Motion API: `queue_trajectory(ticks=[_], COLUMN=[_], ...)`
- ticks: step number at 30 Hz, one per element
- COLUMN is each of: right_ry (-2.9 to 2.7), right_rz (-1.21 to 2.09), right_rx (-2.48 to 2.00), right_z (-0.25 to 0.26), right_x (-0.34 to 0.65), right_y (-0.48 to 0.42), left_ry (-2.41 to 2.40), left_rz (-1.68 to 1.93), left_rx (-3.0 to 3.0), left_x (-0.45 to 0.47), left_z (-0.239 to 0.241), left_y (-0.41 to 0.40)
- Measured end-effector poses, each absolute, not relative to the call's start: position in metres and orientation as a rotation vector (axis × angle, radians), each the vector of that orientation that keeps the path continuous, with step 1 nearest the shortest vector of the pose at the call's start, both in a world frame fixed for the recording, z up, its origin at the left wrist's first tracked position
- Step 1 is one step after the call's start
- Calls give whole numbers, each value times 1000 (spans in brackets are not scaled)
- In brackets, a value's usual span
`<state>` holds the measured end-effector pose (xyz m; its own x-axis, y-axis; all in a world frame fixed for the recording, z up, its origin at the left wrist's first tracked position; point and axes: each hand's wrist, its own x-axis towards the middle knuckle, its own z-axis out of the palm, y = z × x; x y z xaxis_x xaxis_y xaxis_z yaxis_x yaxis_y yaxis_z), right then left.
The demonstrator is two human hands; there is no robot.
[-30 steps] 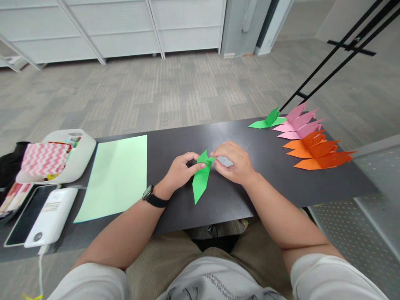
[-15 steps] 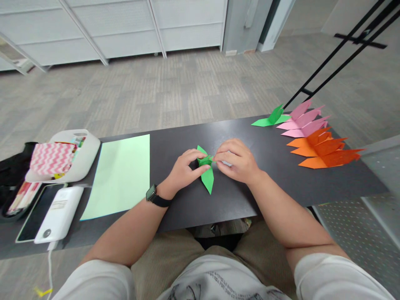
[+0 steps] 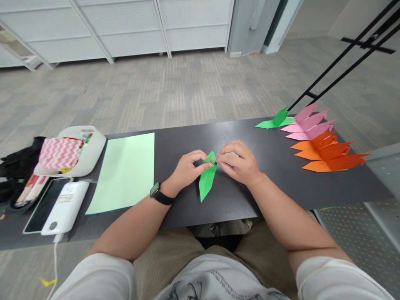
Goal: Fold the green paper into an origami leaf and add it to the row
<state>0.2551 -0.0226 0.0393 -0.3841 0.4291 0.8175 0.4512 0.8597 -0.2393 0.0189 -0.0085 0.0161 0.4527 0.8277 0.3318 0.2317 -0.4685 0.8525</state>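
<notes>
A bright green folded paper piece (image 3: 206, 180) lies on the dark table (image 3: 281, 183) with its point toward me. My left hand (image 3: 186, 171) pinches its upper end from the left, and my right hand (image 3: 237, 163) pinches the same end from the right. Both hands have their fingers closed on the fold. A black watch sits on my left wrist.
A pale green sheet (image 3: 126, 173) lies to the left. Further left stand a white tray (image 3: 90, 156) with pink zigzag paper, a white power bank (image 3: 65, 207) and a phone (image 3: 42, 206). Folded green (image 3: 275, 120), pink (image 3: 308, 125) and orange pieces (image 3: 328, 154) lie at the right.
The green piece's lower point has swung: it pointed down-left, then down-right half a second ago, and now points down-left again. Both hands keep pinching its top.
</notes>
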Motion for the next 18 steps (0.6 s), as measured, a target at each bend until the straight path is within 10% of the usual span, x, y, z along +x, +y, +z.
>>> queue_trajectory(ticks=[18], right_ry=[-2065], right_rz=[-11], right_rx=[-714], right_z=[36], right_x=[252], right_y=[-21], left_ry=[859], left_rz=[928], left_rx=[1898], left_x=[20], left_z=[25], left_y=[-10])
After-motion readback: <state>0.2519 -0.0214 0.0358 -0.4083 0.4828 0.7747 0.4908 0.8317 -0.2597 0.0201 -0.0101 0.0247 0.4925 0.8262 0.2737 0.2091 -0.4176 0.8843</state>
